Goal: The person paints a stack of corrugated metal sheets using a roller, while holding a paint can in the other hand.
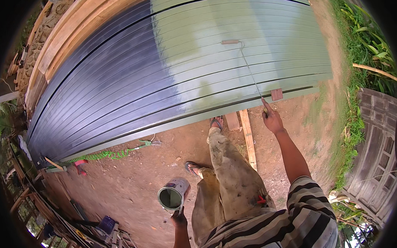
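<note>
My right hand grips a long-handled paint roller; its wire frame runs up and away to the roller sleeve, which rests on a large ribbed panel. The panel's right part is pale green, in lighter and darker patches, while its left part is dark blue-grey. In my left hand, low and near my legs, is a paint can, tilted so that its mouth shows. The inside of the can looks greyish green. A small reddish block sits at the panel's near edge, close to the roller handle.
Timber planks lie beyond the panel at the far left. A green coiled hose runs along the near edge, beside a red item. A wooden strip lies on the dirt by my feet. Grass and an old wooden door are at right.
</note>
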Available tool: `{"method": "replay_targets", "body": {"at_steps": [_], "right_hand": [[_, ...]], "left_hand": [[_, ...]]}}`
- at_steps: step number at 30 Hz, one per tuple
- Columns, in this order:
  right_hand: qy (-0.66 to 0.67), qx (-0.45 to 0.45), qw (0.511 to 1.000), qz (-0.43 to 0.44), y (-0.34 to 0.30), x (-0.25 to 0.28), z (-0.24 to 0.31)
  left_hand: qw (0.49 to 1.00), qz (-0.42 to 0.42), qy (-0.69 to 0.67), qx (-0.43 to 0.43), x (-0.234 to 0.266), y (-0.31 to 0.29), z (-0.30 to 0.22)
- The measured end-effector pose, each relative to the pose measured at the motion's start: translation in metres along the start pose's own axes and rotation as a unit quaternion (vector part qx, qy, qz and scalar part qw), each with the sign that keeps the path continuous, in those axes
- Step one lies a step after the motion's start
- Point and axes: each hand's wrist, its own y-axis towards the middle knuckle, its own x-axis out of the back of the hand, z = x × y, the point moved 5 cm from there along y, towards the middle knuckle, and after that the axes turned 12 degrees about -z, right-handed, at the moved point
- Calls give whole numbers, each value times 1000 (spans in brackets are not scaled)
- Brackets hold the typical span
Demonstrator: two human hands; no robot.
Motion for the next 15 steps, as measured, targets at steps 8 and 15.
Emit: {"method": "replay_targets", "body": {"at_steps": [8, 15], "right_hand": [[32, 13, 999, -20, 228, 21, 80], [38, 4, 998, -58, 366, 32, 152]], "left_hand": [[988, 55, -122, 80, -161, -42, 28], [970, 101, -172, 135, -254, -83, 48]]}}
